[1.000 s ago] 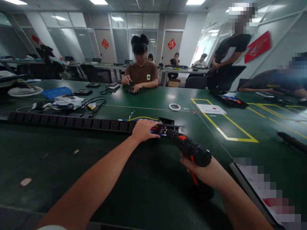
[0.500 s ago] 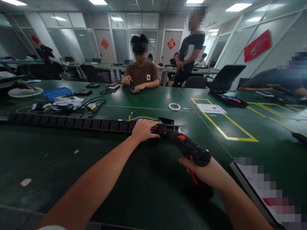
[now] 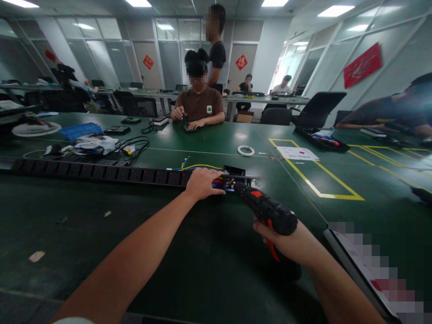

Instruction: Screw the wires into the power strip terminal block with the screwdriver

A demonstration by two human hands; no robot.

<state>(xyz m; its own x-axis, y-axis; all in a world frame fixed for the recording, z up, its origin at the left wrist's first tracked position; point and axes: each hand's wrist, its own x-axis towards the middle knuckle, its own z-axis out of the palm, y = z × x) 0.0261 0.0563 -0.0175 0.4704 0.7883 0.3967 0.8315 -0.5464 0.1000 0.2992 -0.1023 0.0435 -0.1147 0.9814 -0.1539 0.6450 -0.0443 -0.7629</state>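
Observation:
My left hand (image 3: 202, 183) lies palm down on the right end of a long black power strip (image 3: 94, 172), fingers curled over the coloured wires (image 3: 194, 167) there. My right hand (image 3: 286, 243) grips a black electric screwdriver (image 3: 266, 209) with a red trigger. Its tip points at the small opened end piece (image 3: 232, 176) of the strip, just right of my left fingers.
A tape roll (image 3: 245, 150) and a white sheet (image 3: 301, 153) lie beyond, inside yellow floor-tape lines (image 3: 313, 180). Cables, a blue tray (image 3: 81, 130) and clutter sit far left. A person (image 3: 199, 101) works across the table; another stands behind. A flat device (image 3: 364, 270) lies near right.
My hands and the screwdriver stay almost still, the tool nudging slightly. The standing person in the background has walked from the right to behind the seated person.

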